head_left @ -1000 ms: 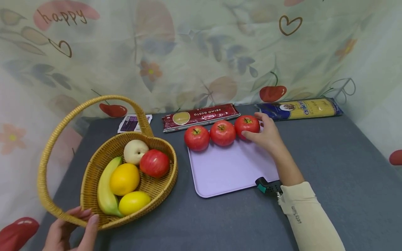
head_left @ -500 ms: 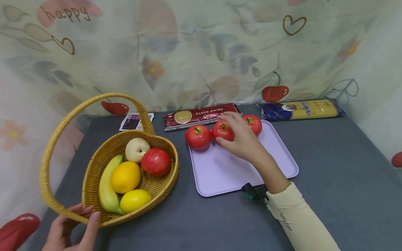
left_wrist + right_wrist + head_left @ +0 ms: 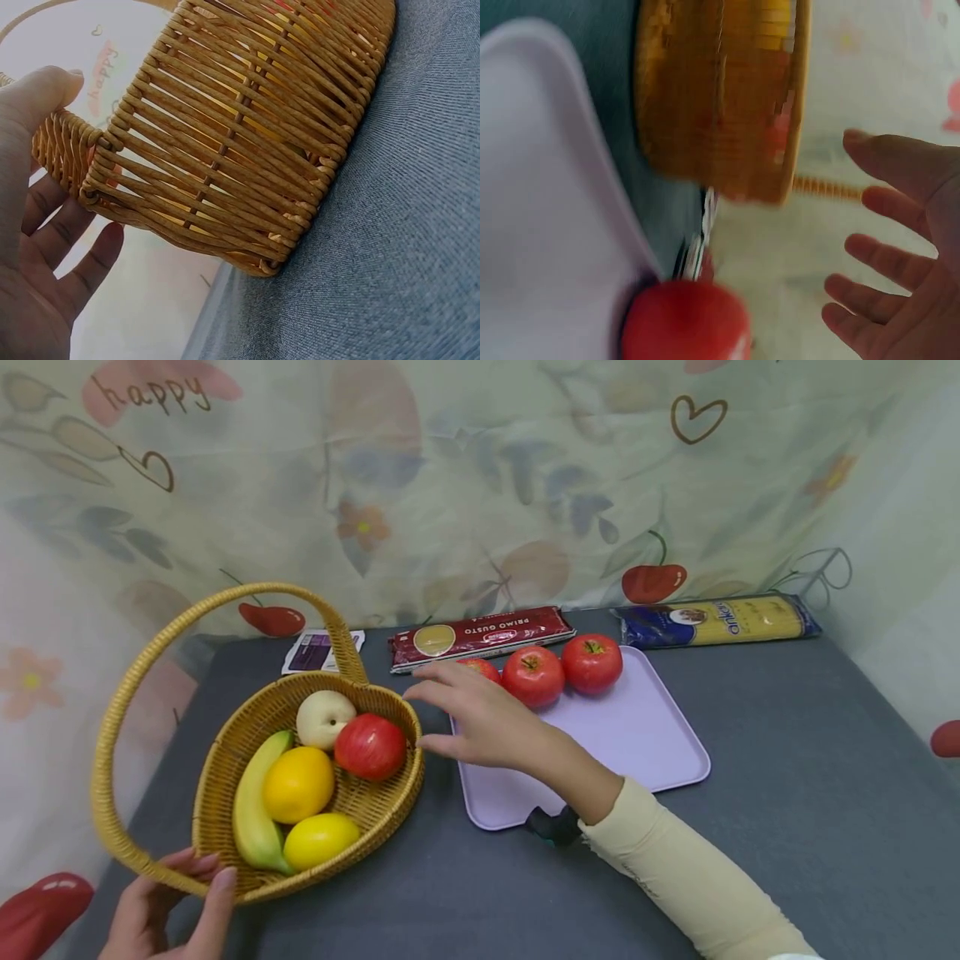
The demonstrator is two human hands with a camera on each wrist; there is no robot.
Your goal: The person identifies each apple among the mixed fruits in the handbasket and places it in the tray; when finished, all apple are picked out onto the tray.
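A heart-shaped wicker basket (image 3: 408,802) stands on the left, holding a banana (image 3: 255,810), an orange (image 3: 298,785), a lemon (image 3: 321,841), a pale round fruit (image 3: 318,718) and a red fruit (image 3: 371,747). My left hand (image 3: 168,910) holds its near end by the handle's base, thumb on one side and fingers on the other, as the left wrist view (image 3: 52,225) also shows. Between basket and tray, my right hand (image 3: 480,714) hovers with spread fingers and nothing in them. It partly hides the leftmost red apple (image 3: 480,670). Two more apples, the middle one (image 3: 533,677) and the right one (image 3: 592,663), sit on the lilac tray's (image 3: 630,735) far edge.
Behind the apples lies a red pasta packet (image 3: 480,637), with a blue and yellow pasta packet (image 3: 720,620) to its right. A small purple and white packet (image 3: 313,652) lies behind the basket. A patterned curtain (image 3: 465,485) hangs along the back of the grey table (image 3: 787,760).
My right hand has left the rightmost apple and swept left over the apples toward the basket, carrying nothing. My left hand and the basket stay in place.
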